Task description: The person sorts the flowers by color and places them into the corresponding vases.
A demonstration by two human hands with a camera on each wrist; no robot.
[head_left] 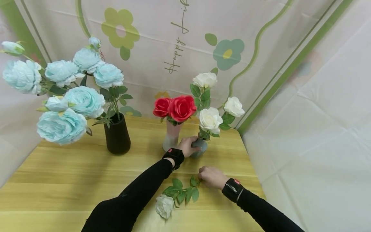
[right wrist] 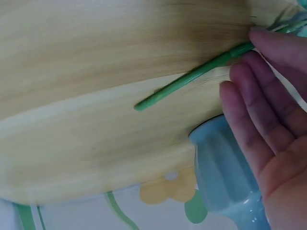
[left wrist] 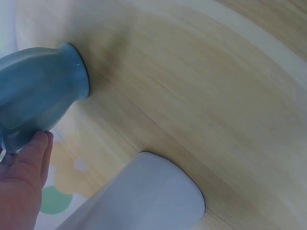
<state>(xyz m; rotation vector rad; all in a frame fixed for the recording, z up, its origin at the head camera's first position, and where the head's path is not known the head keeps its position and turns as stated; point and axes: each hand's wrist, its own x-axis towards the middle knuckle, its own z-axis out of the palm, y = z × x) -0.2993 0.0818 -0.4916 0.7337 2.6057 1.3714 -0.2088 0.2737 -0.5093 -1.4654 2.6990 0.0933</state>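
My left hand (head_left: 187, 146) grips a small blue-grey vase (head_left: 200, 147) that stands on the table with several white roses (head_left: 210, 120) in it. In the left wrist view, its fingers curl round the side of the vase (left wrist: 43, 86). Below, my right hand (head_left: 213, 178) pinches the stem of a single white rose (head_left: 164, 206) whose bloom is toward the front of the table. The right wrist view shows the green stem (right wrist: 192, 75) between thumb and fingertips, its cut end free and pointing away from the hand (right wrist: 273, 105).
Just left of the blue-grey vase is a pink-and-white vase (head_left: 171, 138) of red roses (head_left: 182, 108). A black vase (head_left: 117, 137) with large light-blue flowers (head_left: 84, 101) stands further left. A printed cloth (head_left: 150, 42) hangs behind the wooden table (head_left: 58, 180).
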